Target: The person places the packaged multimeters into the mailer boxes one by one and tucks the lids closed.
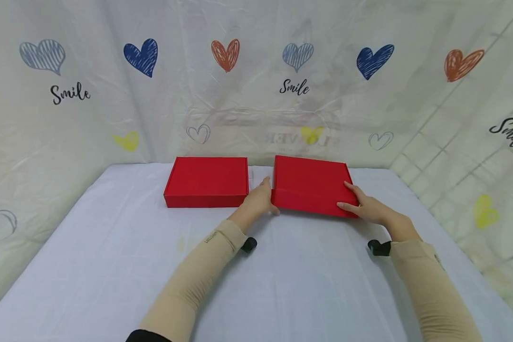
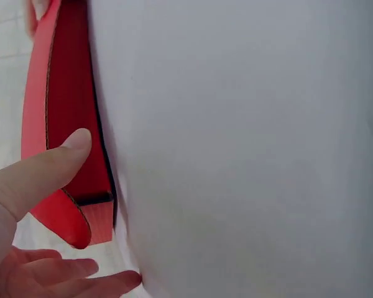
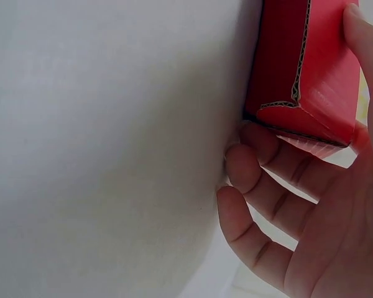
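Two red cardboard boxes lie flat near the back of the table. My left hand (image 1: 258, 199) is at the near left corner of the right-hand box (image 1: 309, 180). Its thumb (image 2: 43, 177) lies across the box's front, while the other fingers extend past the side, apart from the box in the left wrist view. At the near right corner, my right hand (image 1: 369, 209) holds that box, thumb (image 3: 363, 40) on the red front and several fingers curled by the lower edge. Both wrist views show a bare corrugated edge along the front flap (image 2: 37, 124).
The left-hand red box (image 1: 207, 178) stands beside my left hand, a narrow gap from the other box. A white cloth covers the table (image 1: 278, 285). Behind it hangs a pale sheet (image 1: 256, 99) printed with hearts. Black wrist devices (image 1: 378, 248) stick out from both sleeves.
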Available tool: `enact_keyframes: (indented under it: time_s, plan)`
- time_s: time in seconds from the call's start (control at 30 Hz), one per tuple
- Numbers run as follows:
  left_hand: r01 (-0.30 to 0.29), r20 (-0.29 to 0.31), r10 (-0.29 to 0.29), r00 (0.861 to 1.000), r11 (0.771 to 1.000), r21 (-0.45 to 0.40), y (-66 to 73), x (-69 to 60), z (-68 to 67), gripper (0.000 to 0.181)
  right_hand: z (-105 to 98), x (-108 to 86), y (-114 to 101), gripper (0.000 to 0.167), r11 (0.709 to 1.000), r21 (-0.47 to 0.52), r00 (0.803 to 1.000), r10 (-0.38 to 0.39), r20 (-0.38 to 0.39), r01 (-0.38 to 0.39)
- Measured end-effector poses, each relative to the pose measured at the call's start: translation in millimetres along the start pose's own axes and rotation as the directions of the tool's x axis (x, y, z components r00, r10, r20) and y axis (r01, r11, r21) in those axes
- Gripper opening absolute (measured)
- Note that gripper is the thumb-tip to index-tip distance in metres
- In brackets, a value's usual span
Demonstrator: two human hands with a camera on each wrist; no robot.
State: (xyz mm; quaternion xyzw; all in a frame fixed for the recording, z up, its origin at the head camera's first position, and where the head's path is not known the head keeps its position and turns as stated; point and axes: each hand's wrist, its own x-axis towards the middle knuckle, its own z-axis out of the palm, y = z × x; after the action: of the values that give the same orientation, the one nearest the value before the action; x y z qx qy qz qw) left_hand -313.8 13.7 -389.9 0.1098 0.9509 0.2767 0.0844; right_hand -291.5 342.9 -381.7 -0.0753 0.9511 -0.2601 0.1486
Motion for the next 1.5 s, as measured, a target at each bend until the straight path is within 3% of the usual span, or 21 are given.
enact_keyframes:
  time_s: [0.47, 0.77, 0.97, 1.3, 1.5]
  plan:
    - [0.024, -0.029, -0.030, 0.999, 0.982, -0.188, -12.1, -12.6, -8.2, 0.069, 1.2, -1.9, -1.9, 0.102, 1.000, -0.021, 1.000, -0.015, 0.005, 0.016]
    - [-0.038, -0.015, 0.037, 0.999, 0.993, -0.116, -12.9, -13.6, -10.1, 0.057, 0.2, -2.1, -2.4, 0.102, 1.000, -0.024, 1.000, -0.008, 0.002, 0.008]
    - [-0.006, 0.002, 0.006, 1.000, 0.998, -0.069, -12.5, -13.0, -9.1, 0.063, 0.8, -2.4, -1.8, 0.103, 1.000, -0.017, 1.000, -0.007, -0.002, 0.007]
    - [0.000, 0.012, 0.000, 1.000, 1.000, -0.011, -9.7, -12.1, -9.4, 0.053, 1.7, -2.5, -1.2, 0.103, 1.000, -0.017, 1.000, -0.008, -0.007, 0.008]
    - [-0.067, 0.090, 0.074, 0.993, 0.995, -0.077, -15.7, -11.2, -12.0, 0.052, 1.9, -4.5, -3.6, 0.103, 1.000, -0.019, 1.000, -0.010, -0.010, 0.010]
